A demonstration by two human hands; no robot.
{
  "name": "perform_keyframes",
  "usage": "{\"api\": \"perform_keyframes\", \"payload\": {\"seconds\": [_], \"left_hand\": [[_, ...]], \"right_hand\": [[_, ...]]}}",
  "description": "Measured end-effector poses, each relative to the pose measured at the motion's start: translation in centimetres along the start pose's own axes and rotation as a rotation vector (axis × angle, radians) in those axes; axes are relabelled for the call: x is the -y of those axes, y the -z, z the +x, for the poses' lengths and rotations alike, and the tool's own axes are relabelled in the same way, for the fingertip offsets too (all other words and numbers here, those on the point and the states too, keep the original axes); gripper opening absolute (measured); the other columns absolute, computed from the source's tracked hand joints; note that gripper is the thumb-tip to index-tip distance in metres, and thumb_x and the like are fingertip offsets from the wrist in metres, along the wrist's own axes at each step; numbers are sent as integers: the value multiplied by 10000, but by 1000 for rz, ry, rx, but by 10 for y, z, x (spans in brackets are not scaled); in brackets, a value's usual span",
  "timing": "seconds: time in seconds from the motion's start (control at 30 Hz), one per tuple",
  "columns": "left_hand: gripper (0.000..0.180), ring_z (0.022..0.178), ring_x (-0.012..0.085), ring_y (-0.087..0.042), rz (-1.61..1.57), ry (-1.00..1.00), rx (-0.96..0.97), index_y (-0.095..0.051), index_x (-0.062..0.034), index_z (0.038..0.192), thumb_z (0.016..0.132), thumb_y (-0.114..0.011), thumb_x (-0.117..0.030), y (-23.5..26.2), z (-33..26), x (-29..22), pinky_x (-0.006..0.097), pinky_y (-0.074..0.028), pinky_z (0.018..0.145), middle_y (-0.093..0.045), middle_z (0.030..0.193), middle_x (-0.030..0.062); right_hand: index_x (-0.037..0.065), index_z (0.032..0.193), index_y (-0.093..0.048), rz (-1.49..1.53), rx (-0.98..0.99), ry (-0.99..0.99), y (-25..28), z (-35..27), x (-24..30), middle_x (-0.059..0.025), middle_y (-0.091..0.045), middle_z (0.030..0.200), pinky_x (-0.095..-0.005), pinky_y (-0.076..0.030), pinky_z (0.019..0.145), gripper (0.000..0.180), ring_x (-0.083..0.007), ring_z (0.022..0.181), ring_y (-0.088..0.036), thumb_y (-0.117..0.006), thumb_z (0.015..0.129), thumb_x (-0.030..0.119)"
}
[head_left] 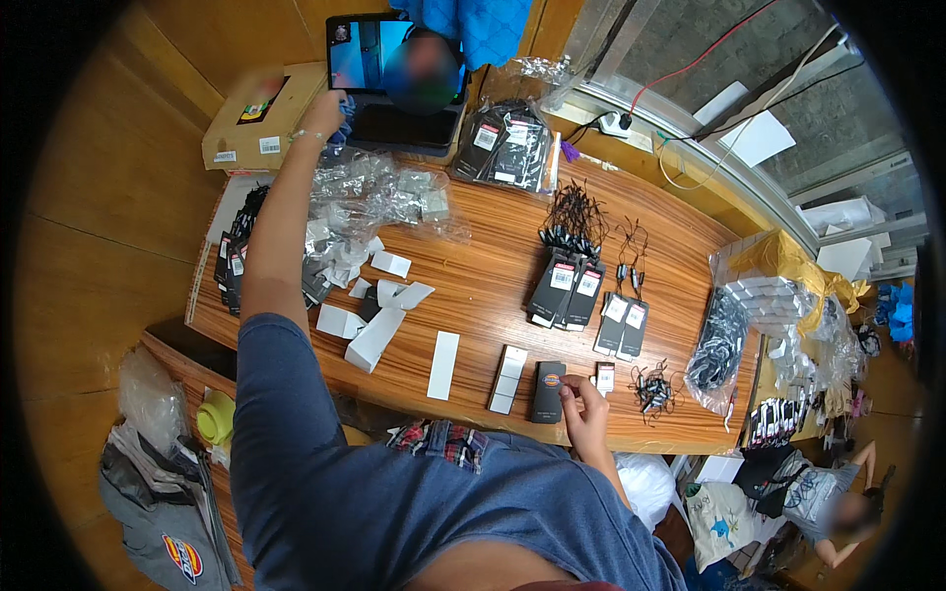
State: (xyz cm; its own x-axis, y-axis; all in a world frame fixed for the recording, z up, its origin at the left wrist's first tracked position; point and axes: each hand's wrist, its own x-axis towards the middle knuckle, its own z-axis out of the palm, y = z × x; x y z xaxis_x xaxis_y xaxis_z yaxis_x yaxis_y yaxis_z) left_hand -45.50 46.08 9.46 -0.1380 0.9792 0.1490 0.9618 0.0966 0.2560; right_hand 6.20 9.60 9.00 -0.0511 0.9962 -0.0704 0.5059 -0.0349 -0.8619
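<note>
My left arm stretches far forward, and my left hand [320,115] is at the left edge of a tablet [402,123] with a lit screen. A finger points toward the screen; the other fingers are small and partly hidden. My right hand [585,406] is at the table's near edge, its curled thumb and fingers together at the right side of a stack of black hang tags [547,396]. To its left lies a stack of white label cards [507,378], and farther left a white paper strip [442,364]. A small white-labelled tag [604,375] lies just right of the hand.
Black tags with cords [567,288] and a smaller group [621,325] lie beyond my right hand. Loose black cords [653,390] and a bag of cords [722,340] are at the right. Folded white paper [375,338], clear plastic bags [379,187] and a cardboard box [258,123] occupy the left.
</note>
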Motion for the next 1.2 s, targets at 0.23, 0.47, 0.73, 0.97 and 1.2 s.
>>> {"api": "perform_keyframes", "payload": {"seconds": [0.23,0.47,0.73,0.97,1.2], "left_hand": [[288,905,372,-572,-125,-333,-351,-610,-41,993,717,-531,-20,37,-25,-97,423,-456,806,-591,938,232],[635,1289,379,-241,122,-335,90,-448,-238,1289,750,-579,-547,-41,-49,-164,678,-182,935,-338,1393,107],[511,1287,340,-280,216,-386,79,-372,-336,1329,856,-448,-514,-68,-42,-146,670,-233,931,-316,1415,59],[569,1320,363,-213,315,-330,12,-342,-346,1349,835,-466,-554,-50,-41,-133,693,-157,937,-260,1444,82],[426,1081,314,-490,-459,-736,-58,-525,-20,1166,816,-619,-243,1,-193,-282,362,-368,922,-538,1161,166]], "right_hand": [[-33,946,-605,-38,4,-10,4,-10,-13,-106,-636,788,-260,-466,631,137,-143,720,-593,-554,856,58],[-25,875,-601,-80,-20,39,14,-27,-14,-173,-610,813,-347,-465,665,92,-318,747,-595,-575,798,19],[-9,839,-597,-203,-128,-72,63,-75,-27,-161,-592,778,-373,-463,662,77,-324,745,-579,-574,787,44],[-12,861,-603,-218,-289,-201,96,-112,-46,-165,-607,812,-352,-471,658,89,-314,746,-598,-571,797,42],[-7,887,-599,-185,-160,-139,96,-96,-76,-156,-609,824,-352,-476,695,109,-310,761,-597,-571,799,50]]}}
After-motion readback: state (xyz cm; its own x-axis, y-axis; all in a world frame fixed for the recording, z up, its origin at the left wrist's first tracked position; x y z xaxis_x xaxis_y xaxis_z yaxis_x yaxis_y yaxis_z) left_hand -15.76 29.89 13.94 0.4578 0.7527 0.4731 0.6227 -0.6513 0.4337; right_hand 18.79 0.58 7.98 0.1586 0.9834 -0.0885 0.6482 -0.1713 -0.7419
